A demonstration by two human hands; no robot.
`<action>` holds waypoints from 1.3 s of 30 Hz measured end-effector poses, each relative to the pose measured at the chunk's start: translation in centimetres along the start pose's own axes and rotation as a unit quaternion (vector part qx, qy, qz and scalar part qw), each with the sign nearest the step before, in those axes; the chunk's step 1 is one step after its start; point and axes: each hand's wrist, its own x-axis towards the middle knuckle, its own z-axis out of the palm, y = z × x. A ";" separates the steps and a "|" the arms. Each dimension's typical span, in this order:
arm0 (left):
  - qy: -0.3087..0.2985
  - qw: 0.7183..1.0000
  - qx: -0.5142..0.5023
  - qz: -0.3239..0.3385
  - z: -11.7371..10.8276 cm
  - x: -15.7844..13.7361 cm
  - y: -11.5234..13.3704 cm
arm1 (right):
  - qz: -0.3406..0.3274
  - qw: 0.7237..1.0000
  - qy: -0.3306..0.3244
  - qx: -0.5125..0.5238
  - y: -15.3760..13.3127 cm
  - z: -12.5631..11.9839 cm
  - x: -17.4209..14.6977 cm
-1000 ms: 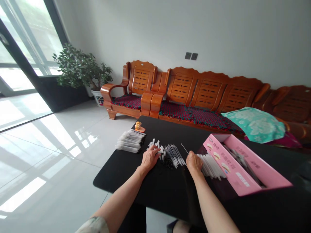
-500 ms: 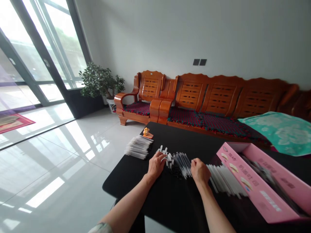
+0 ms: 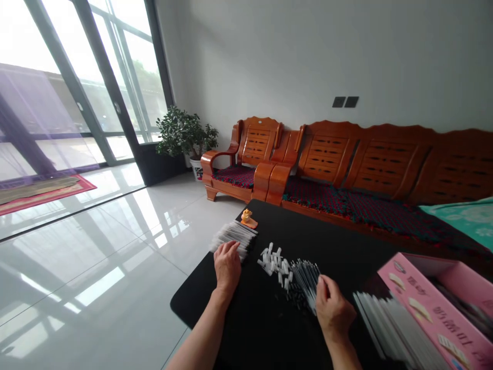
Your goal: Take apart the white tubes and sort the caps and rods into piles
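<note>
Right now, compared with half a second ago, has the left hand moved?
Yes, leftward: against the table, the left hand has gone from the white pieces to the sticks near the toy.

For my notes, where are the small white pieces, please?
In the head view, the white pieces lie right of the left hand and just left of the thin rods.

The head-worn camera looks forward and down over the nearby table (image 3: 339, 246) toward the sofa (image 3: 385, 164) beyond.

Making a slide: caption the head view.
Left hand at white sticks, right hand by thin rods, over a black table.
</note>
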 end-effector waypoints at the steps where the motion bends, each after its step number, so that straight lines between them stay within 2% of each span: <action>1: -0.007 1.000 0.014 -0.003 0.1 -0.1 -0.5 | -0.001 1.000 -0.001 0.000 0.0 0.0 0.0; 9: -0.039 0.999 0.020 0.013 1.4 -1.3 -2.0 | 0.007 1.000 -0.007 0.003 0.0 0.1 -0.1; 19: -0.055 0.998 -0.004 -0.006 0.2 -1.1 -0.6 | 0.014 1.000 -0.023 0.010 -0.1 -0.2 0.0; 30: -0.060 0.998 -0.008 -0.018 -0.1 -1.1 -0.6 | 0.026 0.998 -0.048 0.026 0.0 -0.2 -0.1; 39: -0.085 0.996 0.004 0.020 0.0 -1.2 -0.5 | 0.059 0.993 -0.084 0.051 -0.5 -0.6 -0.1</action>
